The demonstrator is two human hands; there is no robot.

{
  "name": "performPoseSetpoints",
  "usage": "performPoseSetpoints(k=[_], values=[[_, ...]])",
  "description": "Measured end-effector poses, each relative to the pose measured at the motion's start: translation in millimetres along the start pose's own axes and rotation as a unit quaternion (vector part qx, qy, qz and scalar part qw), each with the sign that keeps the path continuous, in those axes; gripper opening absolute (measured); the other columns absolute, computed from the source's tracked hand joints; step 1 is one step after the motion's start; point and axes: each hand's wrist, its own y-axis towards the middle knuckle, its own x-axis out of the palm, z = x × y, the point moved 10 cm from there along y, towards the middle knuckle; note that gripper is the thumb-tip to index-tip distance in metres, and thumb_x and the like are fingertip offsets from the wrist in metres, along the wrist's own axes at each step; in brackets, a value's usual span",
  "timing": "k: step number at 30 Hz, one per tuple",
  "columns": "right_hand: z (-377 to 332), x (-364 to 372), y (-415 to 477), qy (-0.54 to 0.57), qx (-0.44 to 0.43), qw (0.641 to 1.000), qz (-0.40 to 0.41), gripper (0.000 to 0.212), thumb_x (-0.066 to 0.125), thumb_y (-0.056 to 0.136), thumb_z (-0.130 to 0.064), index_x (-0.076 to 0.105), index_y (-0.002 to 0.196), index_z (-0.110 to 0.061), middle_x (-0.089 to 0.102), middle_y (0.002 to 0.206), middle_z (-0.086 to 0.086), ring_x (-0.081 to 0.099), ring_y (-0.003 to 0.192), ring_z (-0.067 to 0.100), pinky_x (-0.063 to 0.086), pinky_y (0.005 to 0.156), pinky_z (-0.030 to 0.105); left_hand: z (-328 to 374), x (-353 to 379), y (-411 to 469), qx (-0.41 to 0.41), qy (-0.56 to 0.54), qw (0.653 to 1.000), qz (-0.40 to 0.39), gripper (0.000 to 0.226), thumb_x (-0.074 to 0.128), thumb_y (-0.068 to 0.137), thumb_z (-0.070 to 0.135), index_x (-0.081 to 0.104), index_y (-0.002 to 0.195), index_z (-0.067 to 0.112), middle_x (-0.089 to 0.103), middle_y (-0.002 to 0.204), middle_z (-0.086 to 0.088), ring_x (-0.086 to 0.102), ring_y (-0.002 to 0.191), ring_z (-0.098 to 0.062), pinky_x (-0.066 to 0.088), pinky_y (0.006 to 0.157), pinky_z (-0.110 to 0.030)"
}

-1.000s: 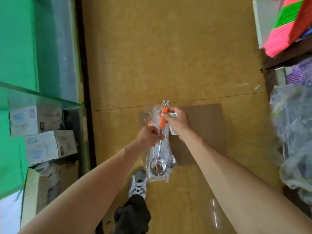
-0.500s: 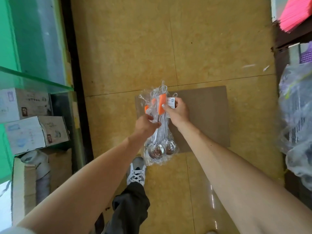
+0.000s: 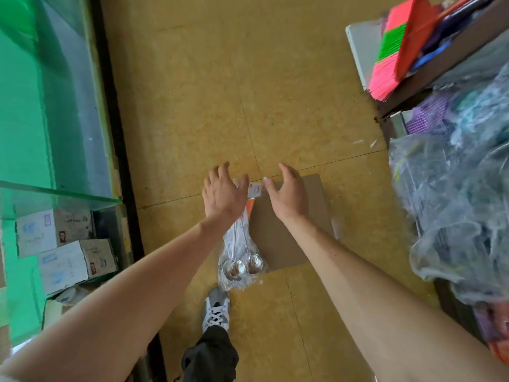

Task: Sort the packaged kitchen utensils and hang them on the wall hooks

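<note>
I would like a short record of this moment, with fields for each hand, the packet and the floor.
packet: clear plastic packet of two steel ladles, bowls toward the grey shoe
left hand: fingers spread, over the packet's orange handle end; no grip seen
right hand: open, beside the white label
below: brown cardboard sheet on yellow tiled floor

The left forearm (image 3: 143,282) and right forearm (image 3: 352,274), both bare, stretch forward, converging. The left hand (image 3: 223,196) faces palm-down, fingers straight and spread. The right hand (image 3: 289,197), near it but apart, turns its thumb inward, fingers relaxed, slightly curved, gripping nothing
</note>
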Motion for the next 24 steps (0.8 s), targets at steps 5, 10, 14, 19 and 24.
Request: performPoseSetpoints(k=[5, 10, 14, 19, 24], values=[[-17.4, -103.0, -13.2, -0.061, -0.046, 0.995, 0.065, 0.054, 0.056, 0.097, -0.037, 0.048, 0.142, -0.007, 0.049, 0.145, 0.014, 0.042, 0.136, 0.031, 0.035, 0.111, 0.044, 112.5, -28.2, -34.0, 0.147, 0.083, 0.986, 0.019, 0.067, 0.037, 0.097, 0.055, 0.027, 0.151, 0.018, 0.026, 0.157, -0.009, 0.022, 0.144, -0.028, 0.017, 0.119, -0.045], [-8.8, -210.4, -47.8, -0.119, -0.072, 0.983, 0.122, 0.057, 0.05, 0.098, -0.044, 0.046, 0.144, -0.011, 0.043, 0.15, 0.016, 0.036, 0.14, 0.032, 0.03, 0.114, 0.046, 208.6, -35.6, -93.3, 0.261, 0.186, 0.947, 0.028, 0.072, 0.031, 0.095, 0.062, 0.025, 0.152, 0.018, 0.023, 0.159, -0.012, 0.02, 0.145, -0.031, 0.015, 0.118, -0.051], [25.5, -319.0, -94.0, -0.164, -0.065, 0.967, 0.185, 0.062, 0.037, 0.098, -0.053, 0.045, 0.145, -0.012, 0.043, 0.15, 0.015, 0.038, 0.139, 0.033, 0.032, 0.113, 0.05, 296.2, -27.0, -161.4, 0.339, 0.25, 0.906, 0.038, 0.073, 0.028, 0.095, 0.064, 0.023, 0.153, 0.019, 0.019, 0.16, -0.013, 0.016, 0.146, -0.033, 0.01, 0.119, -0.054], [99.2, -440.8, -168.9, -0.185, -0.02, 0.95, 0.249, 0.064, 0.032, 0.098, -0.054, 0.043, 0.145, -0.013, 0.042, 0.15, 0.016, 0.039, 0.139, 0.034, 0.033, 0.113, 0.05, 396.4, 12.3, -259.3, 0.42, 0.291, 0.859, 0.038, 0.073, 0.024, 0.095, 0.064, 0.02, 0.153, 0.02, 0.018, 0.16, -0.013, 0.015, 0.146, -0.035, 0.009, 0.119, -0.056], [206.3, -546.2, -280.1, -0.198, 0.063, 0.931, 0.299, 0.069, 0.028, 0.097, -0.058, 0.037, 0.15, -0.016, 0.038, 0.154, 0.015, 0.035, 0.142, 0.034, 0.03, 0.116, 0.049, 489.0, 91.6, -400.9, 0.515, 0.298, 0.804, 0.011, 0.076, 0.02, 0.095, 0.065, 0.015, 0.155, 0.019, 0.009, 0.162, -0.012, 0.008, 0.148, -0.033, 0.004, 0.121, -0.052]])
